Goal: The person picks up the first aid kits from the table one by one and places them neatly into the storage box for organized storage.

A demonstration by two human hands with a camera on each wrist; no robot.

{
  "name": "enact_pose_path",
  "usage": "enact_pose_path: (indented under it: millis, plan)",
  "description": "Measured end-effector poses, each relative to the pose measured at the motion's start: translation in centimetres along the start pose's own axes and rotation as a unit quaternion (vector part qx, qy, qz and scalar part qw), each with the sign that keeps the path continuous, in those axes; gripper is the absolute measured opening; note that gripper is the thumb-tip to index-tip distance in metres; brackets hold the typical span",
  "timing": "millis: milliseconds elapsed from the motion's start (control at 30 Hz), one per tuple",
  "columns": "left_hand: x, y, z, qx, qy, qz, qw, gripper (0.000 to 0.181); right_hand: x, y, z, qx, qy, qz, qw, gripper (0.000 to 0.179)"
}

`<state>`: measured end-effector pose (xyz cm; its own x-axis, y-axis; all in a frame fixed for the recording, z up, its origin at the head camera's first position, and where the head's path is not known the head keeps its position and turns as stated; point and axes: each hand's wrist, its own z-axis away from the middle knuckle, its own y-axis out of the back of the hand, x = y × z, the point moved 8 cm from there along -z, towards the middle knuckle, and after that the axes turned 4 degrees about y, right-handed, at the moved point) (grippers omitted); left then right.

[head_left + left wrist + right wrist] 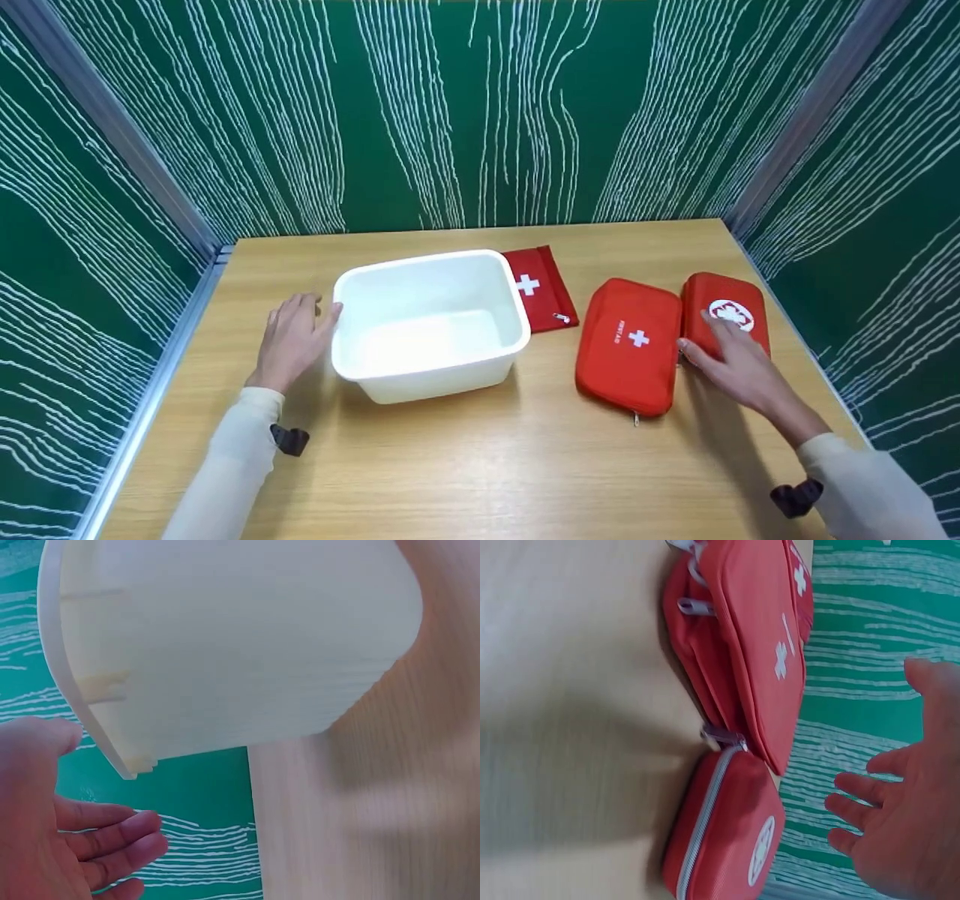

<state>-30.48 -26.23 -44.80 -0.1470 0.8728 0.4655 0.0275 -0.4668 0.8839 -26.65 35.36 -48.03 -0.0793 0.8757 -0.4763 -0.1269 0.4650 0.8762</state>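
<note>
A white plastic tub (431,382) stands on the table left of centre. My left hand (295,337) is at its left rim, thumb tip right by the edge, fingers relaxed and holding nothing. In the left wrist view the tub's side wall (240,652) fills the top. Over the red hard-shell first aid case (750,296) with a round white emblem hovers my right hand (739,364), its fingers loosely spread. Touching that case on the left lies a red "FIRST AID" zip pouch (611,360). The right wrist view shows the hand (907,802) apart from both.
A flat red pouch (544,300) with a white cross lies behind the tub's right side, partly hidden by it. Green walls with white wavy lines (465,112) enclose the wooden table (480,465) at the back and both sides.
</note>
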Motion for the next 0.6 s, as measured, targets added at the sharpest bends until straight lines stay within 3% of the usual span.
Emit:
enact_pose_path:
  millis: [300, 600]
  plan:
    - [0.5, 0.1, 1.8, 0.059, -0.033, -0.009, 0.9977, 0.060, -0.3, -2.2, 1.6, 0.007, -0.046, -0.054, 0.9975, 0.095]
    - [0.3, -0.1, 2.7, 0.076, -0.042, 0.007, 0.9962, 0.044, 1.1, -6.0, 2.5, -0.043, -0.126, -0.100, 0.9860, 0.090]
